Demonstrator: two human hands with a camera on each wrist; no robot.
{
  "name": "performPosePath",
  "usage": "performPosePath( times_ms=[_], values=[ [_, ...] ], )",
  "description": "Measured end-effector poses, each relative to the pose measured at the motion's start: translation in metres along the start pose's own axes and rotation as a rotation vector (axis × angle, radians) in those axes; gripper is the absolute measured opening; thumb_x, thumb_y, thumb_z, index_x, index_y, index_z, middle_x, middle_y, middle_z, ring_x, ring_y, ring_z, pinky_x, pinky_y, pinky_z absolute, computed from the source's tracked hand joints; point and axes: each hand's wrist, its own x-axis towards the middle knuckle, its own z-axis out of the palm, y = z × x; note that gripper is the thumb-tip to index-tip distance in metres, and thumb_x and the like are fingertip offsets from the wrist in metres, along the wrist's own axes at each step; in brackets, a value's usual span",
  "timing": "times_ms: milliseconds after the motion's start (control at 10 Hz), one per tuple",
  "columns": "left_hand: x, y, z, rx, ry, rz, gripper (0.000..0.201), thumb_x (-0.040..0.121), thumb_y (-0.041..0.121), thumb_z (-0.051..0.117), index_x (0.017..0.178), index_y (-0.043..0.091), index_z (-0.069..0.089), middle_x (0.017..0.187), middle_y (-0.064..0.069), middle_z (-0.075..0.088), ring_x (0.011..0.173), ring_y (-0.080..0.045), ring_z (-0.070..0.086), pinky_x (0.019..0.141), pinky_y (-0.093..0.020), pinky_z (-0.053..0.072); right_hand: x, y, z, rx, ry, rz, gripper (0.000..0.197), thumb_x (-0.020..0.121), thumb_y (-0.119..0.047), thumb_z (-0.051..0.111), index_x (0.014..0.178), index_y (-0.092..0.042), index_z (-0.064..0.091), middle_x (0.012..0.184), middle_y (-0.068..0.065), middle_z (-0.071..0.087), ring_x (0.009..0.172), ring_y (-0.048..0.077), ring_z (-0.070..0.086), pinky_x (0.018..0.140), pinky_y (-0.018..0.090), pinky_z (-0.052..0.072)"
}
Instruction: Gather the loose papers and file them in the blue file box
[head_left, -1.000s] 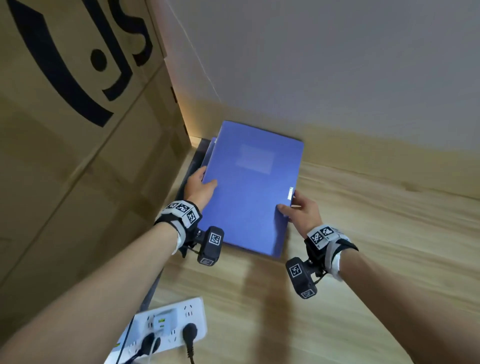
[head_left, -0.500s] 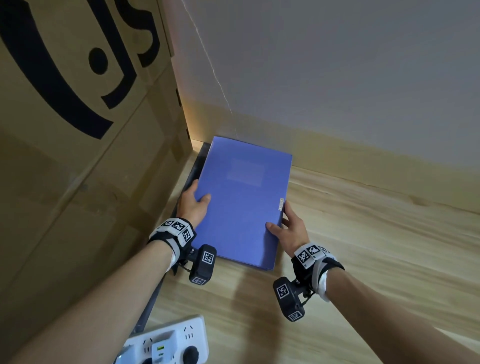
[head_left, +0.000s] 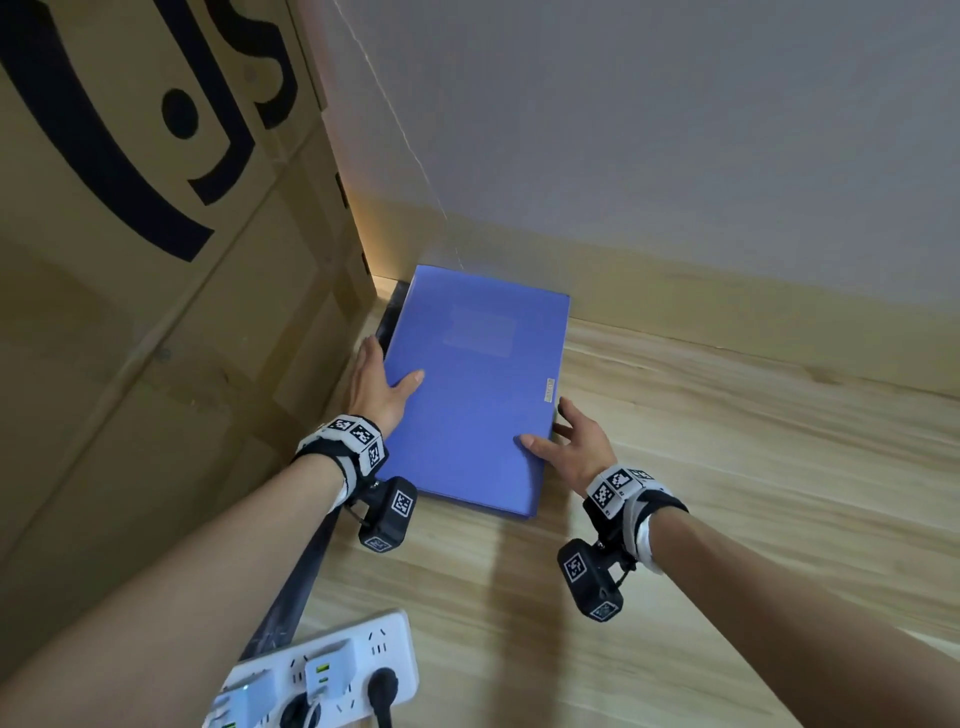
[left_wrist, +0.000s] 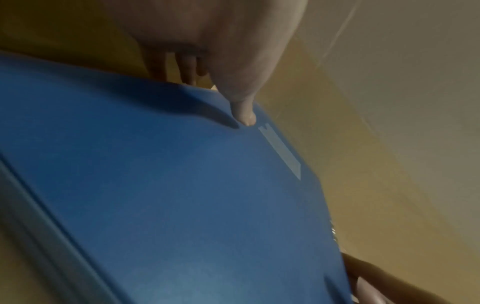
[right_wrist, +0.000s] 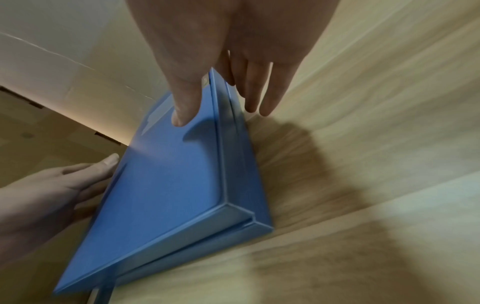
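Since the earlier frames, the blue file box (head_left: 475, 389) has come down from a tilted, lifted position and now lies flat and shut on the wooden tabletop (head_left: 727, 467), pushed farther toward the wall (head_left: 675, 130). I see it straight ahead of both hands, its long axis running away from me, its far end close to the wall and its left side beside a large cardboard carton (head_left: 156, 312). My left hand (head_left: 376, 387) lies along the box's left edge, fingers straight down that side and thumb resting flat on the lid. My right hand (head_left: 576, 447) is at the right edge near the front corner, thumb on the lid and fingers spread down the side wall; the right wrist view shows the same. Neither hand curls around anything. Both sit about equally near, each wrist bent forward with the forearm reaching in low. No loose papers show anywhere, so I judge they are inside. A white power strip (head_left: 332, 675) lies near me.
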Motion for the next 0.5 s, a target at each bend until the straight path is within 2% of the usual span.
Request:
performPosePath(
  times_ms=[100, 200, 400, 500],
  values=[
    [-0.019, 0.017, 0.002, 0.021, 0.015, 0.042, 0.091, 0.094, 0.043, 0.059, 0.157, 0.010, 0.002, 0.166, -0.004, 0.002, 0.153, -0.020, 0.006, 0.123, -0.039, 0.014, -0.018, 0.006, -0.022, -0.041, 0.025, 0.048, 0.099, 0.075, -0.036, 0.081, 0.152, -0.011, 0.023, 0.152, 0.000, 0.039, 0.133, 0.019, 0.048, 0.108, 0.044, 0.044],
    [-0.046, 0.033, 0.018, 0.051, -0.016, 0.076, 0.085, 0.094, 0.045, 0.056, 0.156, 0.011, 0.008, 0.165, -0.004, 0.009, 0.152, -0.019, 0.011, 0.123, -0.040, 0.017, -0.041, 0.018, -0.052, 0.019, 0.048, 0.079, 0.092, 0.078, -0.030, 0.080, 0.150, -0.008, 0.028, 0.150, 0.006, 0.041, 0.129, 0.022, 0.048, 0.105, 0.048, 0.045],
    [-0.119, 0.078, 0.071, 0.079, -0.143, 0.063, 0.061, 0.099, 0.044, 0.046, 0.152, 0.017, 0.030, 0.158, -0.004, 0.034, 0.145, -0.025, 0.032, 0.116, -0.042, 0.029, -0.092, 0.055, -0.123, -0.049, 0.114, 0.095, 0.079, 0.079, -0.035, 0.077, 0.144, -0.008, 0.041, 0.140, 0.006, 0.053, 0.121, 0.022, 0.055, 0.104, 0.043, 0.046],
    [-0.152, 0.090, 0.111, 0.082, -0.160, 0.102, 0.058, 0.100, 0.039, 0.047, 0.151, 0.016, 0.033, 0.157, -0.004, 0.036, 0.144, -0.024, 0.034, 0.116, -0.039, 0.030, -0.118, 0.079, -0.161, -0.066, 0.170, 0.097, 0.075, 0.080, -0.037, 0.076, 0.142, -0.007, 0.044, 0.137, 0.007, 0.056, 0.119, 0.022, 0.056, 0.103, 0.042, 0.047]
  ],
)
